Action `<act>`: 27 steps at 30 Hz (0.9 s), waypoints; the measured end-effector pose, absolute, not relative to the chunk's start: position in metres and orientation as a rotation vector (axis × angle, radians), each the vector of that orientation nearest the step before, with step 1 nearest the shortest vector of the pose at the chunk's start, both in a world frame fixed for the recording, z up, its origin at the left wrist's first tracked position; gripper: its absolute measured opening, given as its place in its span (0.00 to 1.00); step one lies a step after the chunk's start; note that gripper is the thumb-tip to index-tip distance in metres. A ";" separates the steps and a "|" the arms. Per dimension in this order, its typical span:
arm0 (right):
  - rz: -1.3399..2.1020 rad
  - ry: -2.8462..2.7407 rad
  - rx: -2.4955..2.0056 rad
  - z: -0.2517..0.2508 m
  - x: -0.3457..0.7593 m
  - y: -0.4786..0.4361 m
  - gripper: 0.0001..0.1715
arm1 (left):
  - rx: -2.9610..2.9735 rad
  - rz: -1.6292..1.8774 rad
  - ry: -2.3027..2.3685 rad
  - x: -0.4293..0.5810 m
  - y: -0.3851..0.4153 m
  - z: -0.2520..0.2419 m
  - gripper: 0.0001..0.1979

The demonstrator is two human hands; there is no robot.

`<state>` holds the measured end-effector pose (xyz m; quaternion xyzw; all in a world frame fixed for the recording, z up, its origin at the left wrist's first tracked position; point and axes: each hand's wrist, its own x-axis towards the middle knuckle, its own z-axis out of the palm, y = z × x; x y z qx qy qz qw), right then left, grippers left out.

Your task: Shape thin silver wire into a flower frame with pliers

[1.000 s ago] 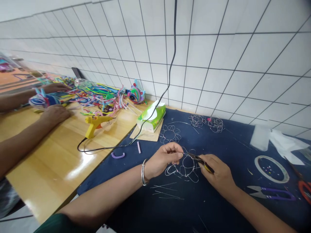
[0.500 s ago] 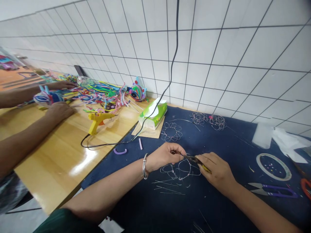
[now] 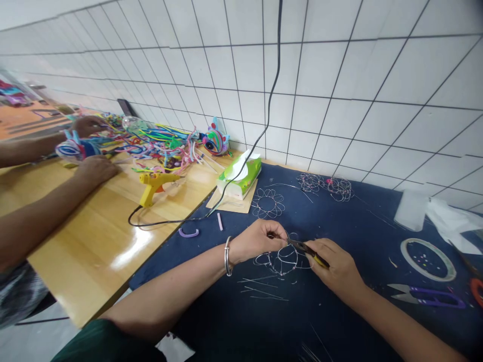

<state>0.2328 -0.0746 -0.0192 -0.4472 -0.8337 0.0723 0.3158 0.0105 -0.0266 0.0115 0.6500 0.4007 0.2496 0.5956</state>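
Note:
Between my hands is a flower-shaped wire frame (image 3: 279, 266) with looped petals and small pink beads on its ring. My left hand (image 3: 260, 241), with a silver bangle at the wrist, pinches its upper edge. My right hand (image 3: 335, 264) is closed around pliers (image 3: 319, 257) with yellow-and-black handles. The pliers' jaws meet the wire right beside my left fingertips; the exact grip there is too small to make out. Several cut wire pieces (image 3: 264, 291) lie just below the frame. Another wire flower (image 3: 267, 203) rests flat on the dark blue cloth (image 3: 226, 311) beyond my left hand.
At right are purple snips (image 3: 430, 295), a round ring dish (image 3: 405, 251) and orange-handled scissors (image 3: 476, 289). Tissues (image 3: 241, 176), wire bundles (image 3: 338, 188) and a hanging black cord (image 3: 269, 100) are farther back. A co-worker's hands (image 3: 96, 170) are left, near a yellow glue gun (image 3: 151, 188).
The wire frame has tilted and shifted slightly in my grip, and the pliers now angle down more to the right. The co-worker's far hand has lifted and moved left.

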 end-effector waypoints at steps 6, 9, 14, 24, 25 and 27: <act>0.252 -2.196 -1.194 -0.018 0.233 -0.074 0.13 | 1.469 0.629 0.921 0.012 -0.029 0.010 0.05; 0.238 -2.209 -1.183 -0.018 0.235 -0.073 0.13 | 1.487 0.634 0.925 0.012 -0.029 0.011 0.06; 0.132 -2.249 -1.133 -0.017 0.240 -0.069 0.12 | 1.573 0.619 0.945 0.011 -0.029 0.012 0.05; -0.010 -2.349 -1.040 -0.009 0.247 -0.064 0.13 | 1.685 0.564 0.880 0.011 -0.029 0.013 0.05; -0.017 -2.360 -1.036 -0.008 0.247 -0.064 0.13 | 1.684 0.564 0.870 0.011 -0.029 0.013 0.05; -0.029 -2.377 -1.031 -0.008 0.248 -0.063 0.14 | 1.682 0.559 0.854 0.010 -0.029 0.012 0.05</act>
